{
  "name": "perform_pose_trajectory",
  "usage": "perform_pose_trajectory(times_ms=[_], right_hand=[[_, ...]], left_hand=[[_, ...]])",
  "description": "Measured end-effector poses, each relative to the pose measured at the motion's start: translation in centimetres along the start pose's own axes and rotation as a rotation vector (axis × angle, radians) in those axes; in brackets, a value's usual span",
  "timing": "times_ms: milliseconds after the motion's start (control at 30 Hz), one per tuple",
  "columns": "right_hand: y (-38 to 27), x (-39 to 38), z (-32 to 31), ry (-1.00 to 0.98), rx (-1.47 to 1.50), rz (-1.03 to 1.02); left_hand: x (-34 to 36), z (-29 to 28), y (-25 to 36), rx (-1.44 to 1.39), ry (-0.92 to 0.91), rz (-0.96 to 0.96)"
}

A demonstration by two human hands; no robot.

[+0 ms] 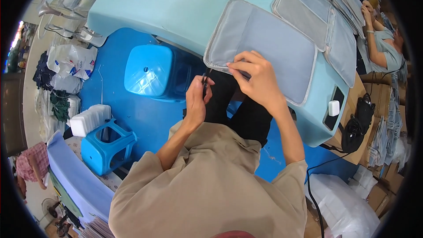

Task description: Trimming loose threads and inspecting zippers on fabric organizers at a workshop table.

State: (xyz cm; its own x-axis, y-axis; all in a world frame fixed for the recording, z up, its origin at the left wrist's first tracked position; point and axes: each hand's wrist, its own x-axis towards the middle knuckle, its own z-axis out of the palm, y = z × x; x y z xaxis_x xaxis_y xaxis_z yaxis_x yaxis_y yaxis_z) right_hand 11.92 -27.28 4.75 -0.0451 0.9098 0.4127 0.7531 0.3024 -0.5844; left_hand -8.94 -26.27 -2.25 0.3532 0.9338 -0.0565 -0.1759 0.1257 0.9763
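My left hand (pixel 197 99) is closed around a small dark tool (pixel 205 83), perhaps thread snips, just below the lower left corner of a grey fabric pouch (pixel 275 57) with pale piped edging on the pale turquoise table (pixel 176 0). My right hand (pixel 253 77) pinches the pouch's lower edge near that corner, fingertips beside the tool's tip. Similar grey pouches (pixel 299 9) lie behind and to the right. A phone (pixel 328 121) with a small white case (pixel 334 108) on it lies on the table's right part.
A blue stool (pixel 147 70) stands left of my legs, another (pixel 108 150) lower left with white pads (pixel 88 121). Black cables and devices (pixel 356 130) are right. A co-worker (pixel 381 48) works at upper right; another person (pixel 31 163) is at far left. A plastic-wrapped bundle (pixel 339 202) lies lower right.
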Motion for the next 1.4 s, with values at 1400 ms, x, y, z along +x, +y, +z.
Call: perform_pose_trajectory(times_ms=[1400], right_hand=[[1.4, 0.7, -0.8, -0.06, 0.499, 0.352]], left_hand=[[1.9, 6.7, -2.6, -0.003, 0.36, 0.148]])
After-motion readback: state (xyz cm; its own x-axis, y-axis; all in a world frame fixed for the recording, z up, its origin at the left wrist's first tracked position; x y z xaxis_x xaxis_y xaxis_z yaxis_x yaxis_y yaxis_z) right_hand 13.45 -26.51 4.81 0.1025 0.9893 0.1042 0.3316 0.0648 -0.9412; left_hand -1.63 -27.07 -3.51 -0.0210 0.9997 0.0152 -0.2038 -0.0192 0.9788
